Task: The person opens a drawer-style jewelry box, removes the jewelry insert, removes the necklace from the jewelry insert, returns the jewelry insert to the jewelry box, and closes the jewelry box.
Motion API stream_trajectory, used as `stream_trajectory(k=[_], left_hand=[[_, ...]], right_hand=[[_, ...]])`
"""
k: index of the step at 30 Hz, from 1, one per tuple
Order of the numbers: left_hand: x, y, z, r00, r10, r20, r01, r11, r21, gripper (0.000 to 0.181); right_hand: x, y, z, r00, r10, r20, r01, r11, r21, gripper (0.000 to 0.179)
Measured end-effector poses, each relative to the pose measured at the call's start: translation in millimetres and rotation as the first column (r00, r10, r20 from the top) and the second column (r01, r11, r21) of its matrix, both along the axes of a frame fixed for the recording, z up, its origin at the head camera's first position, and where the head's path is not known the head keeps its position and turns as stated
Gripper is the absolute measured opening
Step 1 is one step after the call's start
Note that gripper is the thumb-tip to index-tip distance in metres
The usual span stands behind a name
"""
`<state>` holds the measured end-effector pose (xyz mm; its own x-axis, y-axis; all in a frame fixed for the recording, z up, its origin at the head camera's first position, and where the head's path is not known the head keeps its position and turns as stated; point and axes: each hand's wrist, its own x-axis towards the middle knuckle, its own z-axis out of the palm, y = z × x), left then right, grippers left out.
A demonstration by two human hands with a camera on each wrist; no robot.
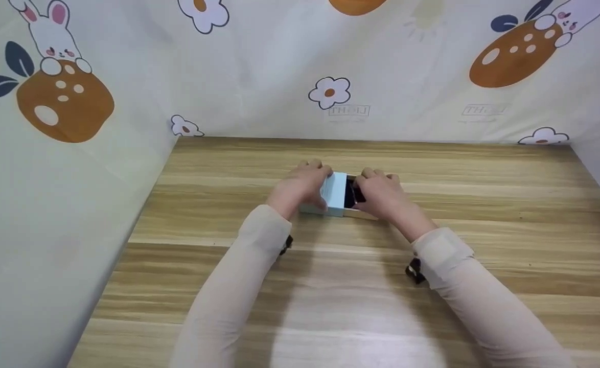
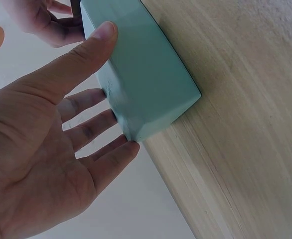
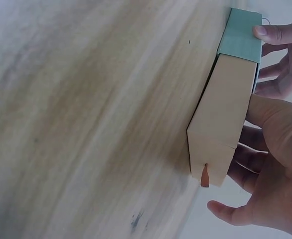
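Observation:
A light blue box sleeve (image 1: 336,194) lies on the table with a tan drawer (image 3: 223,99) pulled partly out of its right end. My left hand (image 1: 302,186) grips the sleeve, thumb (image 2: 103,35) on the near side and fingertips along the far side. Inside the drawer sits a dark, shiny thing (image 1: 350,193), mostly covered by my right hand (image 1: 380,194). The right thumb and bent fingers reach down into the drawer's open top; their tips are hidden behind its wall, so I cannot tell whether they pinch the dark thing.
A small brown pull tab (image 3: 205,176) sticks out of the drawer's end. The wood-grain table (image 1: 484,204) spreads around the box, with a printed cloth wall (image 1: 259,76) behind it and more walling at both sides.

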<state>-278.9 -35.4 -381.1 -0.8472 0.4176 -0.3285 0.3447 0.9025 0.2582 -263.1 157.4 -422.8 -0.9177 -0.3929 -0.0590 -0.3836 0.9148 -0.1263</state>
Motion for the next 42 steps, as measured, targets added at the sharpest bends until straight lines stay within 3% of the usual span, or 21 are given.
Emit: stream_trajectory(k=[7,20,25,28,35,42], left_hand=[[0.0,-1.5,0.0,1.000,-0.008,0.006,0.008,1.000,-0.014,0.078],[-0.5,-4.5,-1.6,1.000,0.004,0.008,-0.004,1.000,-0.015,0.079],[-1.0,-3.6,-3.0,1.000,0.011,0.010,-0.011,1.000,-0.017,0.079],[-0.1,-2.2,-3.5,1.000,0.007,0.007,-0.007,1.000,-0.011,0.079],[1.6,-0.9,-2.3,1.000,-0.008,0.003,0.008,1.000,-0.014,0.079],[0.4,0.0,-1.0,1.000,0.005,0.013,-0.005,1.000,-0.012,0.084]], right_hand=[[2.6,-2.0,-2.2,0.999,0.001,-0.046,-0.002,1.000,-0.018,0.042],[4.3,-4.8,-6.6,0.988,0.026,-0.151,-0.029,0.999,-0.023,0.046],[3.5,-2.0,-8.9,0.993,0.027,-0.111,-0.038,0.995,-0.095,0.044],[1.8,2.4,-8.6,0.999,-0.004,-0.036,-0.002,0.987,-0.161,0.046],[-3.9,13.0,-1.2,0.988,-0.056,0.141,0.102,0.932,-0.347,0.060],[-7.7,21.2,6.5,0.960,-0.082,0.268,0.218,0.818,-0.532,0.048]])
